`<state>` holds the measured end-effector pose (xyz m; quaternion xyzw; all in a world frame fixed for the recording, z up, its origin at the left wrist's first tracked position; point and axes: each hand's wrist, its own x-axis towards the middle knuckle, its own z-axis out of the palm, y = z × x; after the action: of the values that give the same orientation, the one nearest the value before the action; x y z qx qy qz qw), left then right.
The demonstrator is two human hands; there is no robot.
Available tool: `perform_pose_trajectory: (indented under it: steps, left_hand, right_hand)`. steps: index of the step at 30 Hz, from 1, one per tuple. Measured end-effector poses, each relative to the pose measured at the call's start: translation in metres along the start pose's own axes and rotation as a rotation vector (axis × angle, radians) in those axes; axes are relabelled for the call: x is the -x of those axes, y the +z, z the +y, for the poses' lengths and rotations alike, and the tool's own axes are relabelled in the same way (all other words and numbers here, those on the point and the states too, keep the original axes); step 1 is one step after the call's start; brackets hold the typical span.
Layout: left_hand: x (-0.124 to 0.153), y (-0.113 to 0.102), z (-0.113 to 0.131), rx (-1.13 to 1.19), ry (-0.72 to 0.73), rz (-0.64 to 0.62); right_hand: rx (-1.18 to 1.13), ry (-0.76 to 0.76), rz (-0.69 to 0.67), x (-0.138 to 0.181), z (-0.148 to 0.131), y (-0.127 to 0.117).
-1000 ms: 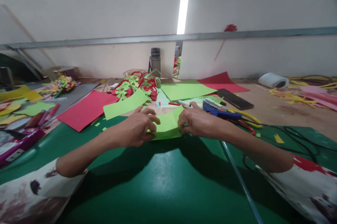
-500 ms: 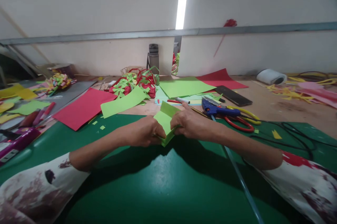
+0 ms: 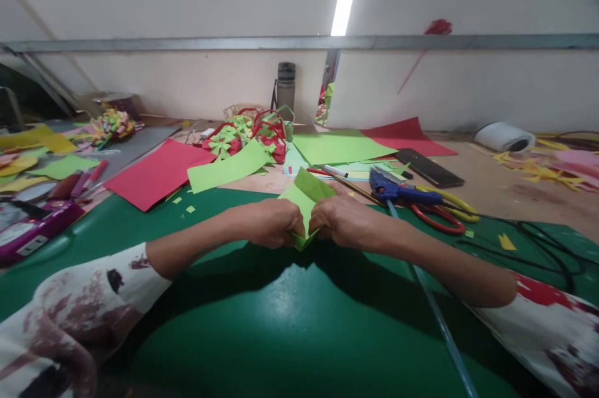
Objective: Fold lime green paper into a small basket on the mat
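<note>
Between my hands is a piece of light green paper (image 3: 305, 198), folded, with its creased lower edge coming to a point toward me. My left hand (image 3: 276, 223) pinches its left side, and my right hand (image 3: 340, 218) grips the right side, the two sets of fingers close together. The fingertips are partly hidden in the fold. Just beyond the hands lie a red pen (image 3: 322, 171) and a white marker (image 3: 336, 170). A blue glue gun (image 3: 405, 192) with a clear stick rests to the right of my right hand.
Red-handled scissors (image 3: 437, 218), black cable (image 3: 538, 242) and a dark phone (image 3: 429, 167) lie at right. Red paper (image 3: 156, 173), a green strip (image 3: 227, 167) and small red-and-green paper baskets (image 3: 271, 136) sit at left and behind. A bottle (image 3: 285, 89) stands against the wall.
My hands have come closer together on the green paper, and its near fold now shows a sharper point. The whole view has shifted slightly, moving the table items right and up.
</note>
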<state>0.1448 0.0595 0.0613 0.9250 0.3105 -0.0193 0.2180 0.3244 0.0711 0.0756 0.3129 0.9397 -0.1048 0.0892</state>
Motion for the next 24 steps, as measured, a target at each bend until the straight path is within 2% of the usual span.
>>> perform_pose_trajectory:
  steps: [9, 16, 24]
  left_hand:
    - [0.0, -0.005, 0.005, 0.004, -0.05, -0.016]
    - [0.007, -0.008, 0.004, 0.099, -0.013, -0.021]
    - [0.012, -0.004, 0.0, 0.19, -0.066, -0.017]
  right_hand:
    - [0.014, 0.03, -0.024, -0.001, -0.002, 0.0]
    - [-0.011, -0.013, 0.023, 0.0, 0.001, -0.002]
    - [-0.019, 0.023, 0.073, 0.002, 0.002, -0.005]
